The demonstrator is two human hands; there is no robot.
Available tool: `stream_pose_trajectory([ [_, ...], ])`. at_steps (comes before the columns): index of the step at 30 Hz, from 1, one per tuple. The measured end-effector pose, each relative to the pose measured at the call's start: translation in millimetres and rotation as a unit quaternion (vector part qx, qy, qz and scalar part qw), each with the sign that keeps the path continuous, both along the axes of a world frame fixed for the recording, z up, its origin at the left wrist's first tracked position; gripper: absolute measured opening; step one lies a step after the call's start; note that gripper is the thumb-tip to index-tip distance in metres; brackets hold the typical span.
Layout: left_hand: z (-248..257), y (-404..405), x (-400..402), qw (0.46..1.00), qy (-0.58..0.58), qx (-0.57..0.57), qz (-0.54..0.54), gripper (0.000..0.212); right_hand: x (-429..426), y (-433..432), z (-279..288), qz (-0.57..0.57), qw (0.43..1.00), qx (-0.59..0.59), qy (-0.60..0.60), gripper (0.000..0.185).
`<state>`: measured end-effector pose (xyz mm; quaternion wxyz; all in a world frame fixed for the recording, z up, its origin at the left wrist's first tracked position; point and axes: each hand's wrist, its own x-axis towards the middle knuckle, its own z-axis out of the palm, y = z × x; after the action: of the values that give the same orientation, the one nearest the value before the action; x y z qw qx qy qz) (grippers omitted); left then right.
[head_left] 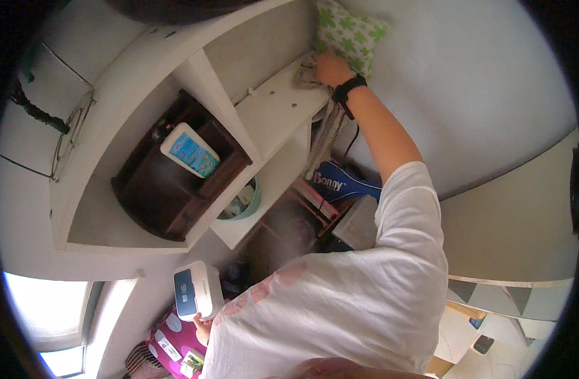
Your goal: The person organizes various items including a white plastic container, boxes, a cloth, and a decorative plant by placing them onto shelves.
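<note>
My left hand [203,328], low at the left, grips the lower edge of a white plastic box [199,290] with a dark blue panel. My right arm is stretched up to the shelf unit, a black band on its wrist. The right hand [333,69] is at the end of a white shelf [282,106], beside a white cushion with green flowers [353,33]. Its fingers look curled near pale cords, but whether they hold anything is unclear. A bundle of pale cords [325,137] hangs below it.
A dark wooden rack [154,182] with a white bottle [190,149] stands in the white shelf unit [223,102]. A round green container [249,203] is on a lower shelf. A blue bag [339,182] and a grey box [358,222] lie below, near the wall.
</note>
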<state>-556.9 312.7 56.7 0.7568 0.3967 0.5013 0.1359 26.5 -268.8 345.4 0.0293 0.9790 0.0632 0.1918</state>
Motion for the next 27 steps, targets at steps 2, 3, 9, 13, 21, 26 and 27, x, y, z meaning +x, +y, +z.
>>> stream_pose_trajectory([
  [2,5.8,-12.2,4.8,0.993,0.051,0.088,-0.062,0.064,6.4,3.0,5.8,-0.015,0.998,-0.023,0.053,0.044],
  [3,11.4,-16.6,3.9,0.984,0.081,0.134,-0.087,0.065,5.9,10.7,8.2,-0.026,0.993,-0.038,0.107,0.044],
  [9,27.0,-22.8,16.0,0.998,0.010,-0.058,0.038,0.070,-73.7,67.0,-5.9,0.249,0.960,0.088,0.089,0.043],
  [13,33.0,-37.0,24.2,0.998,0.037,-0.040,0.020,0.070,-82.3,63.9,3.8,0.303,0.945,0.093,0.083,0.042],
  [21,-37.2,21.3,-15.9,0.987,-0.064,-0.132,-0.068,0.067,-48.3,120.9,11.6,0.223,0.974,-0.010,0.049,0.024],
  [26,-31.4,13.1,-14.5,0.972,-0.092,-0.182,-0.119,0.068,-72.9,135.5,11.2,0.271,0.956,0.080,0.083,0.019],
  [27,-32.9,13.4,-14.3,0.970,-0.094,-0.184,-0.131,0.068,-80.3,132.3,13.4,0.309,0.939,0.126,0.084,0.021],
])
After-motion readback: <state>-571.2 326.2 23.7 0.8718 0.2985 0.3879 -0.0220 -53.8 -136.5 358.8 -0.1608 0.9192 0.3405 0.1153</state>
